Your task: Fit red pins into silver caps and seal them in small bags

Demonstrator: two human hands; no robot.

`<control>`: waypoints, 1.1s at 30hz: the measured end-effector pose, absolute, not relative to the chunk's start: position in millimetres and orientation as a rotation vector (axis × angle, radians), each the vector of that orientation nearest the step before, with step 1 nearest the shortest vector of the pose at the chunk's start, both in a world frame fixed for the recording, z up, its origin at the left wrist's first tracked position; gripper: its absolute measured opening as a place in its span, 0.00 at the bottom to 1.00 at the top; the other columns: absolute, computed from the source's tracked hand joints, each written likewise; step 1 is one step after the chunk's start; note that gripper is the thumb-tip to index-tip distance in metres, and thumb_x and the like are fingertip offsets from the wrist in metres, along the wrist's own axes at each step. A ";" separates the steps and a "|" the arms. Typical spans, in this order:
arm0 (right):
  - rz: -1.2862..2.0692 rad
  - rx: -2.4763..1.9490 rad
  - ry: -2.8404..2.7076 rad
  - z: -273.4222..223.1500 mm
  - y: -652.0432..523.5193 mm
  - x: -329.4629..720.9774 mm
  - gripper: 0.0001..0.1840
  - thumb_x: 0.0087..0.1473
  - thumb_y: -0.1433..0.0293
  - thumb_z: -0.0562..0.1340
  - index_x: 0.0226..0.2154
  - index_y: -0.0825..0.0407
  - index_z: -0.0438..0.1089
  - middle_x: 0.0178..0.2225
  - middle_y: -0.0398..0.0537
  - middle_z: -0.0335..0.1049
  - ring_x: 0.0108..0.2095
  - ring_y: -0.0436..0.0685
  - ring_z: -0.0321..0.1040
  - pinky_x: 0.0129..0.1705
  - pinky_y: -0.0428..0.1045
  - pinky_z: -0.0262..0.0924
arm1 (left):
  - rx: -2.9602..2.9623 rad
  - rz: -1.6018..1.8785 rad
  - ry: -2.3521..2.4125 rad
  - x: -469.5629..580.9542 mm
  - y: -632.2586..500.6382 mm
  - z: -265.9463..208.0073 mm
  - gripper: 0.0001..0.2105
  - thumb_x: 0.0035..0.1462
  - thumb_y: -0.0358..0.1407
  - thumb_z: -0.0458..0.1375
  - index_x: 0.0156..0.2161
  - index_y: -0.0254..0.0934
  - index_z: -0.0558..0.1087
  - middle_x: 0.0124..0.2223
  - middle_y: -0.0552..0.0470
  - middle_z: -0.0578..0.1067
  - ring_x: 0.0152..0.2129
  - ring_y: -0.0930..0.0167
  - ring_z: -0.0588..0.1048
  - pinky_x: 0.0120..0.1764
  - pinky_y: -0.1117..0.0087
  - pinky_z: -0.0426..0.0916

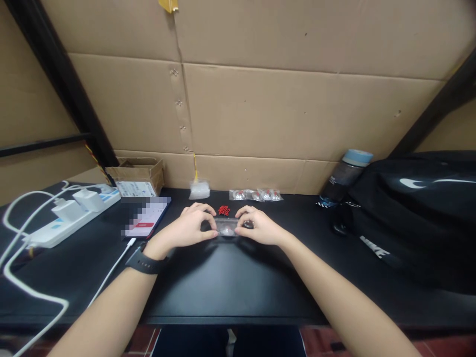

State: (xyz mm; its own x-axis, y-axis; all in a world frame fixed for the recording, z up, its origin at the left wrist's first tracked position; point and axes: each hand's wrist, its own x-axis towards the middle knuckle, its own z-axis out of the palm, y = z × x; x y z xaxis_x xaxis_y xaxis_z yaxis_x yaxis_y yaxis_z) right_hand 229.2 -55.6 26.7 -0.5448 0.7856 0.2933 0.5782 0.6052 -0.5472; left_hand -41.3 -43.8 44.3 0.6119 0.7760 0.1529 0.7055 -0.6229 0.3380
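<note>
Over the black table, a small clear plastic bag (226,227) is stretched between both hands, a small shiny item inside it. My left hand (193,224), with a dark watch on its wrist, pinches the bag's left end. At the right end, my right hand (262,227) grips it between thumb and fingers. A dark round spot shows within the right hand's curl; I cannot tell what it is. Just beyond the bag lies a small heap of red pieces (223,210). Farther back, a row of clear packets (256,195) holds silvery and red items.
A stack of clear bags (200,190) lies near the cardboard wall. To the left are a phone (147,218), an open cardboard box (139,173) and a power strip (55,233) with white cables. On the right stand a bottle (344,176) and a black bag (416,223).
</note>
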 end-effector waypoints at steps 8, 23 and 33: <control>0.280 -1.324 -2.211 14.6 -53.4 222.3 0.08 0.55 0.63 0.69 0.33 0.51 0.77 0.44 0.51 0.69 0.48 0.60 0.65 0.54 0.58 0.59 | 2.507 0.449 1.342 -32.3 -40.7 30.0 0.12 0.62 0.47 0.55 0.41 0.41 0.72 0.51 0.48 0.72 0.51 0.58 0.67 0.54 0.53 0.61; 0.180 -1.160 -2.512 15.5 -64.4 218.1 0.25 0.51 0.82 0.61 0.49 0.45 0.74 0.49 0.50 0.66 0.51 0.61 0.59 0.50 0.56 0.50 | 2.686 0.334 1.175 -34.6 -40.2 18.4 0.25 0.49 0.23 0.55 0.50 0.50 0.73 0.59 0.51 0.67 0.57 0.58 0.62 0.57 0.53 0.59; 0.209 -1.235 -2.448 11.9 -62.8 213.9 0.11 0.57 0.63 0.65 0.43 0.47 0.76 0.51 0.52 0.63 0.54 0.64 0.57 0.53 0.61 0.51 | 2.705 0.463 1.242 -31.5 -39.0 16.5 0.11 0.56 0.39 0.61 0.46 0.47 0.74 0.57 0.49 0.69 0.57 0.55 0.62 0.54 0.50 0.60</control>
State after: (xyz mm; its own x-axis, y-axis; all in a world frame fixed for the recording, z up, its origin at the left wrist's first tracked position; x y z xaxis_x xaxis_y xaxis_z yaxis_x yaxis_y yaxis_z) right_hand 213.9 -62.8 11.9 -0.5358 0.7986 0.2742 0.7405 0.6005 -0.3019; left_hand -31.5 -39.0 16.5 0.6142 0.7573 0.2220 0.7178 -0.6530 0.2417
